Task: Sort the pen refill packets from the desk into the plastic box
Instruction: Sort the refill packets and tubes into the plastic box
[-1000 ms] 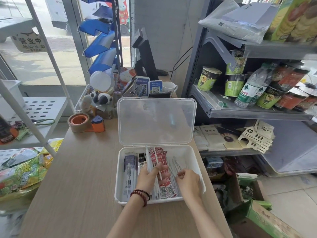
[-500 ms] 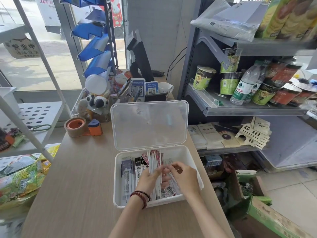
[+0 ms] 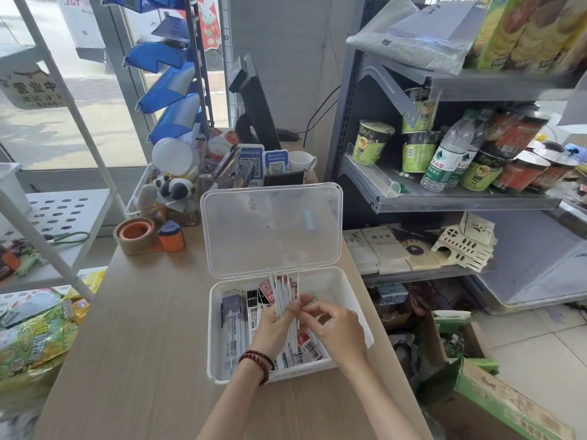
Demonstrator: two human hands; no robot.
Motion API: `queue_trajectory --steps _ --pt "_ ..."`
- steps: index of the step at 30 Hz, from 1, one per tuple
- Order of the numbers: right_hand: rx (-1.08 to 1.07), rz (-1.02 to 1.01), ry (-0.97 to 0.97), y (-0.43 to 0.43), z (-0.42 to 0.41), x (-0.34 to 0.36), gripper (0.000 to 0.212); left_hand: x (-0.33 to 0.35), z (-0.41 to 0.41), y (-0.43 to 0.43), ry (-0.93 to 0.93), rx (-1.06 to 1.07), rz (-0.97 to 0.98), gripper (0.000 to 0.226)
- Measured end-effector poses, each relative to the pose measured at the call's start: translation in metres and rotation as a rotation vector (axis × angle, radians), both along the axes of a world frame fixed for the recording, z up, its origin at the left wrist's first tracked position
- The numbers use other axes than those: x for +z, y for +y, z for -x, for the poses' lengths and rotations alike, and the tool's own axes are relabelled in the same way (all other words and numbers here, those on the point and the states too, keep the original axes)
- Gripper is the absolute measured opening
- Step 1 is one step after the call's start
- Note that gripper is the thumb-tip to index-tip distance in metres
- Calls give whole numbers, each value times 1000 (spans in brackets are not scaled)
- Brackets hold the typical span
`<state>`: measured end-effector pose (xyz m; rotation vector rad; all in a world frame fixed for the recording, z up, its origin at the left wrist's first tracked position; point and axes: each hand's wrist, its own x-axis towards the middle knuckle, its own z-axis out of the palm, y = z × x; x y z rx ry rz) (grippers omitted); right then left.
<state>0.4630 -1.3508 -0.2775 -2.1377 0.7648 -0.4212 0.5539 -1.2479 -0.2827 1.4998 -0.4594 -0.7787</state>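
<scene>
Plastic box (image 3: 347, 289): lower centre, lid up.
Left hand (image 3: 273, 328): grips refill packets (image 3: 286, 290) upright.
Right hand (image 3: 339, 328): pinches their edge — square up, then lay flat.

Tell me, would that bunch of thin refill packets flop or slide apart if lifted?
Probably fairly stiff: the refill packets stand upright above the left hand without drooping. They look light for their length. Their glossy sleeves may slip apart; the tops fan out.

plastic box (image 3: 342, 292): translucent white | refill packets (image 3: 286, 293): red-white, barcoded | desk (image 3: 143, 312): light woodgrain
</scene>
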Motion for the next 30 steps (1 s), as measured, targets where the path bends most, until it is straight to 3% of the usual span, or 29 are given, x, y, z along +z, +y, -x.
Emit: queue_trajectory --steps 9,12,16,23,26,30 --pt "-6 -25 43 -2 -1 -2 22 -5 -1 -1 3 13 -23 27" --pt "-116 -3 64 -1 -1 -4 19 -6 0 -3 68 97 22 24" --pt "-286 126 257 -1 -6 -9 17 -8 -1 -1 124 203 58 23" --pt "-296 159 511 -6 -13 -22 14 -10 -4 -2 98 241 30 24" --pt "-328 163 489 -7 -13 -23 12 -11 -5 -2 56 304 -25 49" --pt "-251 151 339 -6 -10 -18 13 -14 -9 0 45 326 -48 46"
